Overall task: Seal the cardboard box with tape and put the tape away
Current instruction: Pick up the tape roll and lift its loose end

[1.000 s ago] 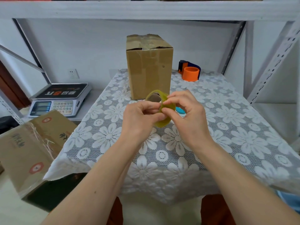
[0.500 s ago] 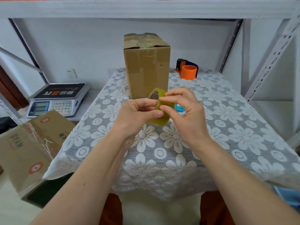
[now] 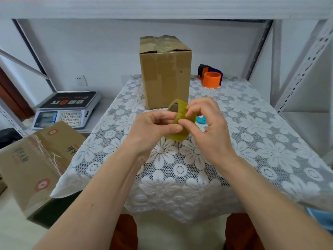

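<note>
Bright, even, diffuse light fills the frame, and shadows are soft and faint. Wide-angle distortion bends the shelf posts (image 3: 304,65) at the right edge and stretches the lower corners. Overall sharpness is moderate; no strong glare.

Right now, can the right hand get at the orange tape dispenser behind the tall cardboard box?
Probably not yet: the right hand is busy on the yellowish tape roll; otherwise the path to the orange tape dispenser looks free.
</note>
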`<state>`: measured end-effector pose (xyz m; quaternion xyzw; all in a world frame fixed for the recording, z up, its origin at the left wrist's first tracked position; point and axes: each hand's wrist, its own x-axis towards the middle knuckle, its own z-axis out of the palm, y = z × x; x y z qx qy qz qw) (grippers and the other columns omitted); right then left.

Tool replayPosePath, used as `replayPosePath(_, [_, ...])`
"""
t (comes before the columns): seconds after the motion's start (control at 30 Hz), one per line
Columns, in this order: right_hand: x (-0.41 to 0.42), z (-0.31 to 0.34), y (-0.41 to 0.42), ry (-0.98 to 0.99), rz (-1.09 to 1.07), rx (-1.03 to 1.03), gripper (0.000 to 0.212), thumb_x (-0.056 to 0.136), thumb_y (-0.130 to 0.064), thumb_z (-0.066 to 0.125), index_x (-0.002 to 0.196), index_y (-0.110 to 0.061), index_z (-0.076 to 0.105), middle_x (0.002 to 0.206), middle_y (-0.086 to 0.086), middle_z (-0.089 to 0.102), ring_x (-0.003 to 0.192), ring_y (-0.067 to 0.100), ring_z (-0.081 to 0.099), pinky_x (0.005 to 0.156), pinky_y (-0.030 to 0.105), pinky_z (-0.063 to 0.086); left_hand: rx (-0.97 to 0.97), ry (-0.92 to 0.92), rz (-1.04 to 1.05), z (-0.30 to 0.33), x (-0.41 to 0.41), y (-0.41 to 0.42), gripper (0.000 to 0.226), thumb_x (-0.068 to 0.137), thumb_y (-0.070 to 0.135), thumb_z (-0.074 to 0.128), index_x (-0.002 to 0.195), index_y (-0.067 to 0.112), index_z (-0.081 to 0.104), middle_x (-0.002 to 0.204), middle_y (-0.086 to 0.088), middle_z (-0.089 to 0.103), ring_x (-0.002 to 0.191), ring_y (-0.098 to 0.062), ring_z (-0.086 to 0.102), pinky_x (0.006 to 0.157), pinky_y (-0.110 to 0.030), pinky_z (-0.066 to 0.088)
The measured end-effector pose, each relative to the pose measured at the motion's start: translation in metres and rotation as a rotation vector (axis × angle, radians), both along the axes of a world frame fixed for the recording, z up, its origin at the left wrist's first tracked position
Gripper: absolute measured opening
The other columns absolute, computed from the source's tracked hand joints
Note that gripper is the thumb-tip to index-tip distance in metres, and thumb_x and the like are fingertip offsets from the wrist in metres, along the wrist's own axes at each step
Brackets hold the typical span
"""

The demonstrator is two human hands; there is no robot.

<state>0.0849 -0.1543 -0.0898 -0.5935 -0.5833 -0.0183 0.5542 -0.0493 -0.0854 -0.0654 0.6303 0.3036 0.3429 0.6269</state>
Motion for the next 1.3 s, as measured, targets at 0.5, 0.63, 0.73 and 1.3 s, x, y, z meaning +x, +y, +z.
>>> replayPosePath(0.5, [-0.001,-0.005,0.001,0.002,0.024,0.022,0.006,0.077,-0.014,0.073,0.083,-0.011,0.072,0.094,-0.003,0.057,0.096,0.021,0.056,0.085,0.038,0.048,0.110,0.061,0.065,-0.005,0.001,0.000,0.026,0.065,-0.008,0.076,0.086,0.008,0.073,0.079,-0.013,0.071,0.077,-0.024,0.067,0.080,-0.032,0.059])
replayPosePath(0.63, [-0.001,-0.006,0.002,0.009,0.032,-0.009,0.005,0.076,-0.012,0.074,0.079,-0.009,0.072,0.092,0.000,0.057,0.094,0.017,0.057,0.085,0.032,0.047,0.101,0.082,0.068,-0.007,0.000,0.001,0.026,0.064,-0.008,0.077,0.084,0.008,0.073,0.079,-0.015,0.071,0.077,-0.028,0.067,0.081,-0.035,0.059])
replayPosePath(0.73, [0.001,-0.003,0.000,0.038,0.057,-0.039,0.005,0.075,-0.012,0.076,0.078,-0.011,0.072,0.091,-0.002,0.057,0.094,0.016,0.056,0.086,0.031,0.047,0.090,0.078,0.043,-0.007,-0.001,0.000,0.026,0.064,-0.007,0.078,0.085,0.008,0.074,0.082,-0.018,0.070,0.079,-0.029,0.066,0.083,-0.038,0.058])
replayPosePath(1.3, [0.004,0.000,-0.003,0.120,0.089,-0.077,0.007,0.075,-0.014,0.076,0.079,-0.018,0.071,0.092,-0.001,0.055,0.097,0.022,0.056,0.084,0.045,0.050,0.065,0.056,-0.004,-0.008,0.003,0.000,0.025,0.066,-0.008,0.076,0.082,0.011,0.073,0.076,-0.010,0.070,0.076,-0.022,0.065,0.077,-0.029,0.058])
